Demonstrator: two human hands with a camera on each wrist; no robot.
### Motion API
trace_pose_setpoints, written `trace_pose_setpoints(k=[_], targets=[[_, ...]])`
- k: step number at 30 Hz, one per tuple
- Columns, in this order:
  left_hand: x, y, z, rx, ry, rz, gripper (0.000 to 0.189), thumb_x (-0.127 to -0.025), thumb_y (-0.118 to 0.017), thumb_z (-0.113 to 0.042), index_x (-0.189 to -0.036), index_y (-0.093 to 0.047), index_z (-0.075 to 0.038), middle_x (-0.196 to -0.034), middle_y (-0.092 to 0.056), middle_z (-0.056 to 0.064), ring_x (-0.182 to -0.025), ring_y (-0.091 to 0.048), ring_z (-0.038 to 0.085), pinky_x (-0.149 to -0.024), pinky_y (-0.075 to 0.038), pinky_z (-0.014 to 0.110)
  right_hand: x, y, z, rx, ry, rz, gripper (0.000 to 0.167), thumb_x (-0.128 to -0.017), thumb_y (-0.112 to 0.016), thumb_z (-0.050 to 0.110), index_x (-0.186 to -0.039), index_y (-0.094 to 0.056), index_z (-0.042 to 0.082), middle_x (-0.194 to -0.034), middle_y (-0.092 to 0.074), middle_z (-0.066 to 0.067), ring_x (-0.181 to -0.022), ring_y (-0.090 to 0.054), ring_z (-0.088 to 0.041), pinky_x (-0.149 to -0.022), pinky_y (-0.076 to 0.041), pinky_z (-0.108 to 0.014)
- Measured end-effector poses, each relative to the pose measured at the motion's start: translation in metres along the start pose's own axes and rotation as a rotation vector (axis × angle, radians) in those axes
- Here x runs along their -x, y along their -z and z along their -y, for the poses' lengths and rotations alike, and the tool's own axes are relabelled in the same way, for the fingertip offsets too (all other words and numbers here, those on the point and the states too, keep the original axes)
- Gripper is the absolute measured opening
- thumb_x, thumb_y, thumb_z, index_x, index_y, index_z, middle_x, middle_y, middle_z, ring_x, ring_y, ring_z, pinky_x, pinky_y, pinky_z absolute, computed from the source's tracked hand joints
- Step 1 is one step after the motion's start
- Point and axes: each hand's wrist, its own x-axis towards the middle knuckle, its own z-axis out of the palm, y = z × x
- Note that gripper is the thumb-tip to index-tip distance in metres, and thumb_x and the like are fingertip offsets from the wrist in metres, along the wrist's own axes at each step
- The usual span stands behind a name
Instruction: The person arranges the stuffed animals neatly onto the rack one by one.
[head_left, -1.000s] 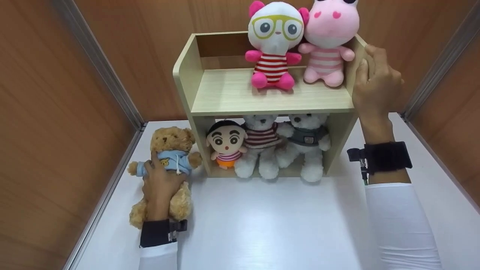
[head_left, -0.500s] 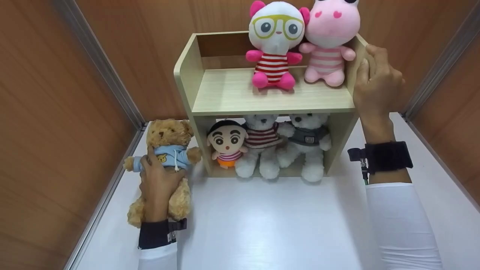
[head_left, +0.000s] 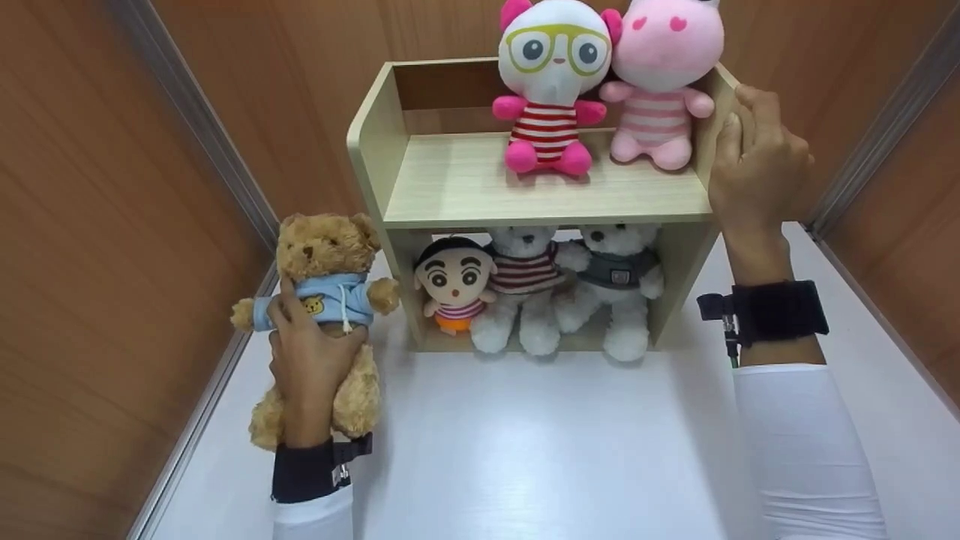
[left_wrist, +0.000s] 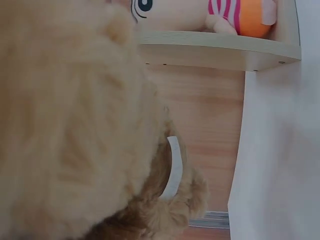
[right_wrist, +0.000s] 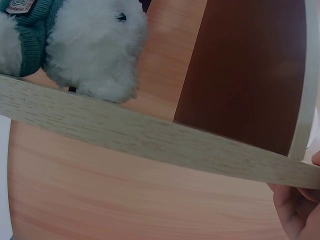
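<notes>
A tan teddy bear (head_left: 322, 244) in a light blue hoodie is gripped round its body by my left hand (head_left: 309, 367), just left of the shelf. Its fur (left_wrist: 70, 125) fills much of the left wrist view. My right hand (head_left: 761, 169) holds the right side panel of the two-tier wooden shelf (head_left: 540, 202), thumb at the panel's front edge. In the right wrist view, fingers (right_wrist: 287, 207) show beside that panel (right_wrist: 150, 135). On the upper tier sit a panda-like plush with glasses (head_left: 551, 112) and a pink plush (head_left: 660, 97) at its right.
In the lower tier, a black-haired doll (head_left: 454, 281) sits left of a white bear in a striped sweater (head_left: 525, 285) and another in a grey-green sweater (head_left: 619, 285). A white table (head_left: 525, 435) lies below. Wooden walls (head_left: 97, 262) enclose the sides and back.
My left hand has raised the teddy bear and shifted it slightly left, its head now higher beside the shelf. My right hand has kept its hold on the side panel.
</notes>
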Motion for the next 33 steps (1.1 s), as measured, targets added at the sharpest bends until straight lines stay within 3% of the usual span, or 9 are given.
trace_pose_setpoints(k=[3, 6, 12, 15, 19, 26, 33], targets=[[0.001, 0.002, -0.003, 0.018, 0.004, -0.034, 0.130, -0.074, -0.085, -0.043, -0.166, 0.004, -0.024, -0.166, -0.020, 0.020, -0.131, -0.047, 0.055, -0.090, -0.048, 0.073, 0.000, 0.000, 0.000, 0.009, -0.008, 0.002, 0.032, -0.100, -0.055, 0.029, -0.128, -0.069, 0.022, -0.114, -0.078, 0.000, -0.070, -0.045, -0.023, -0.064, -0.027, -0.028], [0.002, 0.004, -0.005, 0.046, -0.005, -0.097, 0.128, -0.073, -0.087, -0.042, -0.166, 0.000, -0.024, -0.166, -0.021, 0.018, -0.132, -0.047, 0.055, -0.092, -0.047, 0.073, 0.000, 0.000, -0.001, 0.005, -0.002, 0.001, 0.032, -0.100, -0.054, 0.029, -0.128, -0.069, 0.021, -0.108, -0.079, -0.007, -0.070, -0.045, -0.023, -0.064, -0.028, -0.030], [0.004, 0.006, -0.009, 0.088, -0.024, -0.202, 0.125, -0.072, -0.089, -0.042, -0.164, -0.009, -0.019, -0.164, -0.024, 0.019, -0.134, -0.046, 0.053, -0.093, -0.047, 0.073, 0.000, 0.000, -0.001, -0.030, 0.012, -0.006, 0.032, -0.100, -0.055, 0.029, -0.127, -0.070, 0.019, -0.105, -0.078, -0.014, -0.075, -0.061, -0.039, -0.072, -0.041, -0.048], [0.005, 0.007, -0.011, 0.102, -0.023, -0.237, 0.124, -0.071, -0.089, -0.044, -0.164, -0.010, -0.019, -0.164, -0.024, 0.018, -0.138, -0.043, 0.050, -0.094, -0.047, 0.073, 0.000, 0.000, -0.002, -0.023, 0.006, 0.000, 0.032, -0.100, -0.055, 0.029, -0.127, -0.069, 0.020, -0.110, -0.078, -0.009, -0.072, -0.057, -0.035, -0.070, -0.040, -0.045], [0.006, 0.008, -0.013, 0.125, -0.029, -0.285, 0.124, -0.071, -0.089, -0.044, -0.164, -0.011, -0.021, -0.164, -0.025, 0.017, -0.141, -0.042, 0.046, -0.095, -0.047, 0.073, 0.000, 0.000, -0.001, -0.001, -0.003, 0.004, 0.032, -0.100, -0.055, 0.029, -0.128, -0.069, 0.022, -0.113, -0.078, 0.000, -0.070, -0.042, -0.022, -0.065, -0.030, -0.031], [0.007, 0.011, -0.016, 0.161, -0.040, -0.323, 0.125, -0.071, -0.090, -0.040, -0.164, -0.009, -0.021, -0.165, -0.024, 0.016, -0.142, -0.041, 0.044, -0.098, -0.046, 0.073, -0.001, 0.000, -0.001, -0.005, -0.005, 0.004, 0.032, -0.100, -0.055, 0.027, -0.127, -0.070, 0.020, -0.116, -0.078, 0.003, -0.070, -0.047, -0.021, -0.065, -0.030, -0.028], [0.008, 0.011, -0.017, 0.190, -0.066, -0.368, 0.125, -0.069, -0.092, -0.038, -0.164, -0.013, -0.019, -0.163, -0.026, 0.017, -0.142, -0.041, 0.042, -0.104, -0.045, 0.067, -0.001, 0.000, 0.000, -0.013, 0.002, 0.008, 0.032, -0.100, -0.055, 0.027, -0.127, -0.070, 0.018, -0.115, -0.078, 0.001, -0.068, -0.042, -0.019, -0.063, -0.025, -0.025]])
